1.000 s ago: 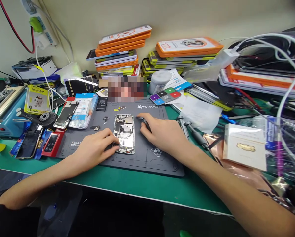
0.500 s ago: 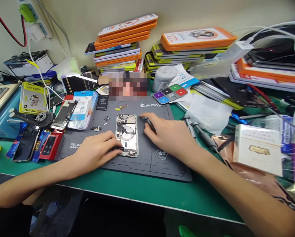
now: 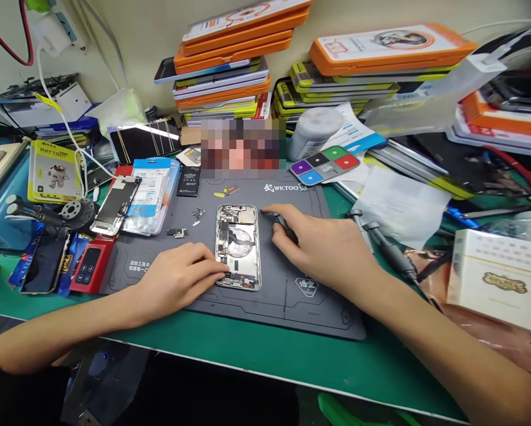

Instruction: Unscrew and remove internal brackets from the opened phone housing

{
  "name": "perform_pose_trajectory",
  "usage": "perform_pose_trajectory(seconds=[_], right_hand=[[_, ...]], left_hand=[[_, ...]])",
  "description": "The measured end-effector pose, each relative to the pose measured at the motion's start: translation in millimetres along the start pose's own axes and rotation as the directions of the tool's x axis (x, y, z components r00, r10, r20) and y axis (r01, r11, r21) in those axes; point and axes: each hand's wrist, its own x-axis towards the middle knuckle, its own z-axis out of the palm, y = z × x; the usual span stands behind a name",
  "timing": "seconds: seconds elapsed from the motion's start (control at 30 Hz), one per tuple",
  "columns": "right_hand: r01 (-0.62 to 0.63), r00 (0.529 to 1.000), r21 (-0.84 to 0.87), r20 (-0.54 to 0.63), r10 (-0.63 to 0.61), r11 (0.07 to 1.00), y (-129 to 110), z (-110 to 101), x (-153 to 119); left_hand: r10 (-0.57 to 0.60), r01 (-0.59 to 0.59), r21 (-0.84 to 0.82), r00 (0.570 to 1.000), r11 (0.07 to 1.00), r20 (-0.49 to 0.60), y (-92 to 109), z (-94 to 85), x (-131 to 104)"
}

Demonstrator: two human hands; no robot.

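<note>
An opened smartphone (image 3: 238, 244) lies on the dark grey repair mat (image 3: 265, 310), its inner parts and a round coil showing. My left hand (image 3: 180, 275) rests at the phone's lower left edge. Its fingers are pressed together, fingertips over the lower inside of the housing; whatever they pinch is hidden. To the right of the phone, my right hand (image 3: 318, 242) is closed around a short dark tool (image 3: 286, 228), which points toward the phone's upper right side. The kind of tool cannot be made out. Left of the phone lie a small metal-and-black part (image 3: 176, 233) and tiny brackets (image 3: 198, 214).
A phone battery (image 3: 188, 181) and a detached screen (image 3: 115, 206) lie to the left, near a red device (image 3: 92, 264). Screwdrivers (image 3: 389, 251) and a white box (image 3: 500, 281) are at the right. Stacked orange cases (image 3: 238, 56) stand along the wall.
The view has shifted slightly, so the bench looks nearer. My left fingertips have moved a little over the phone's lower inside; a dark piece at them earlier no longer shows there. My right hand keeps its hold.
</note>
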Motion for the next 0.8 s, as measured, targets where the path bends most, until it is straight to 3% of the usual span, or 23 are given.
perform_pose_trajectory(seconds=[0.27, 0.6, 0.8], right_hand=[[-0.006, 1.0, -0.008, 0.015, 0.006, 1.0, -0.1, -1.2, -0.6], [0.001, 1.0, -0.021, 0.007, 0.0, 1.0, 0.9, 0.8, -1.7], [-0.012, 1.0, -0.018, 0.017, 0.012, 1.0, -0.3, -1.3, -1.2]], left_hand=[[0.092, -0.089, 0.138, 0.996, 0.986, -0.017, 1.0, -4.7, -1.4], [0.02, -0.019, -0.01, 1.0, 1.0, 0.02, -2.3, -5.3, -0.7], [0.024, -0.025, 0.048, 0.999, 0.999, 0.025, 0.6, -5.4, -0.9]])
